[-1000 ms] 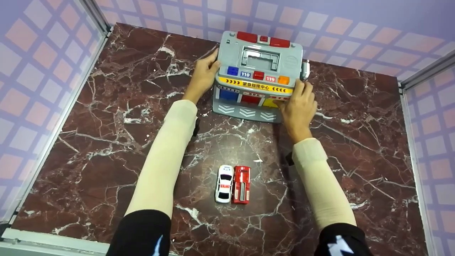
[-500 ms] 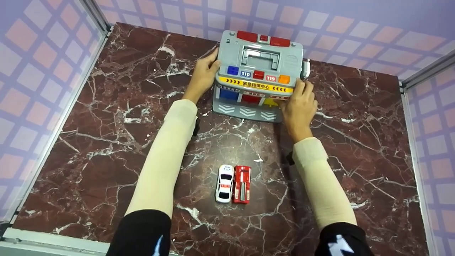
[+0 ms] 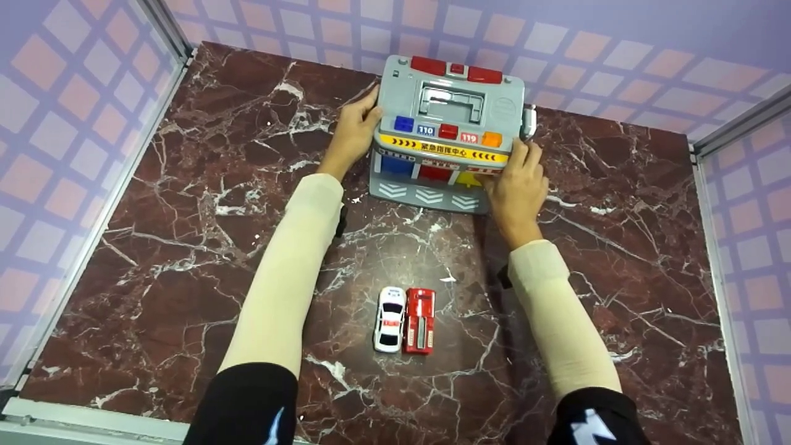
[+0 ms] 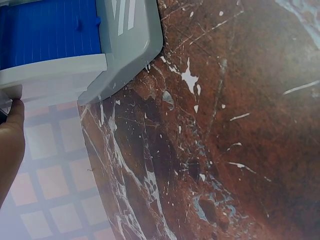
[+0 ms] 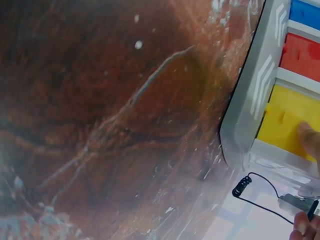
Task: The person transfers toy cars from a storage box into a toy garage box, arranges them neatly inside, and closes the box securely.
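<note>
In the head view, a grey toy garage (image 3: 513,93) with a red-trimmed roof stands near the back wall. Its front has blue (image 4: 55,35), red (image 5: 300,55) and yellow (image 5: 285,115) doors, all down. My left hand (image 3: 355,130) holds its left side; the fingers partly disappear behind the wall. At the right front corner my right hand (image 3: 518,185) grips the garage, the thumb touching the yellow door. Some right fingers lie by a black cord (image 5: 241,186) at the side; whether they hold its black end piece (image 5: 313,210) I cannot tell.
A white toy car (image 3: 390,320) and a red toy fire truck (image 3: 421,321) lie side by side on the dark red marbled tabletop (image 3: 216,272), nearer to me. Checkered purple panels (image 3: 556,49) enclose the table at the back and both sides.
</note>
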### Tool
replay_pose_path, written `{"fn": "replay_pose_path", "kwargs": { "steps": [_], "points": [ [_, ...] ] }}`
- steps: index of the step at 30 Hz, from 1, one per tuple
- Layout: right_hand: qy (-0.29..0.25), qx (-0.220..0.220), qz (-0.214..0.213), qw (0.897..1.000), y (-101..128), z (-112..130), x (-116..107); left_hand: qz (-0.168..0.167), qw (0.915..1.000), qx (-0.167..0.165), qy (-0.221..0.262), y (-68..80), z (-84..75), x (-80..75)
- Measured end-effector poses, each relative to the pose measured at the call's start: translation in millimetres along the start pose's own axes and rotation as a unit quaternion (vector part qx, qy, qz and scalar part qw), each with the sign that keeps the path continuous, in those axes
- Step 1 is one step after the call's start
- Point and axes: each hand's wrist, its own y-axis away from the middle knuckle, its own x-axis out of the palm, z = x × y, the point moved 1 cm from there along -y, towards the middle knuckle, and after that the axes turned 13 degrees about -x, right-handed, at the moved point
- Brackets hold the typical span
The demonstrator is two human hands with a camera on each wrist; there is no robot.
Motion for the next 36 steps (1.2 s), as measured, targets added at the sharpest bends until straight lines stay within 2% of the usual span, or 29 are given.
{"fn": "replay_pose_path", "kwargs": {
  "steps": [3, 10, 14, 18, 21, 24, 26, 28, 33, 36],
  "points": [
    [-0.01, 0.004, 0.006, 1.0, 1, 0, -1, 0.003, 1.0, -0.002, 0.006, -3.7, 3.3, 0.1],
    [-0.071, -0.007, 0.044, 0.996, 5, -2, -12, 0.001, 0.9996, 0.014, 0.022, -27.9, 28.0, 3.3],
    [-0.107, -0.012, 0.08, 0.991, 6, -5, -21, -0.003, 0.9997, 0.014, 0.022, -30.8, 31.9, 3.8],
    [-0.108, -0.015, 0.098, 0.989, 6, -6, -31, -0.006, 0.9998, 0.009, 0.015, -30.3, 32.1, 3.6],
    [-0.089, -0.02, 0.075, 0.993, 5, -1, -39, -0.009, 0.9999, 0.011, 0.009, -30.2, 32.0, 3.8],
    [-0.082, -0.039, 0.024, 0.996, 2, 8, -47, -0.011, 0.9998, 0.013, 0.006, -30.7, 32.1, 4.2],
    [-0.086, -0.066, -0.009, 0.994, -1, 17, -52, -0.011, 0.9999, 0.012, 0.005, -30.9, 32.4, 4.1],
    [-0.089, -0.104, -0.033, 0.99, -5, 26, -56, -0.009, 0.9998, 0.014, 0.011, -30.6, 32.5, 4.1],
    [-0.093, -0.193, -0.054, 0.975, -14, 47, -59, 0.006, 0.9996, 0.015, 0.022, -10.1, 12.2, 0.3],
    [-0.099, -0.22, -0.047, 0.969, -17, 54, -55, 0.008, 0.9997, 0.012, 0.018, -13.0, 14.7, 0.6]
  ]
}}
